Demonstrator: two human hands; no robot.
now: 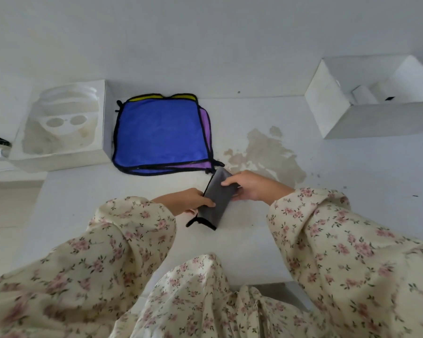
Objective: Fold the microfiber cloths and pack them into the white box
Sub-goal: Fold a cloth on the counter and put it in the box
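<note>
surface: white table (254, 252), stained | backdrop: white wall (205, 32)

- Grey cloth (219, 193) — dark grey microfiber with black edging, folded into a narrow, thick strip. It lies tilted, its far end toward the flat stack, its near end trailing a black loop (193, 222).
- Blue cloth (160, 134) — bright blue with a black border, spread flat and unfolded, topmost of a stack on the white surface.
- Purple cloth (205, 125) — under the blue one, showing only along the stack's right and near edges.
- Yellow cloth (161, 97) — showing only as a thin strip at the stack's far edge.
- White box (369, 119) — open-topped, at far right, well apart from the stack; pale rolled shapes lie inside, hard to identify.
</note>
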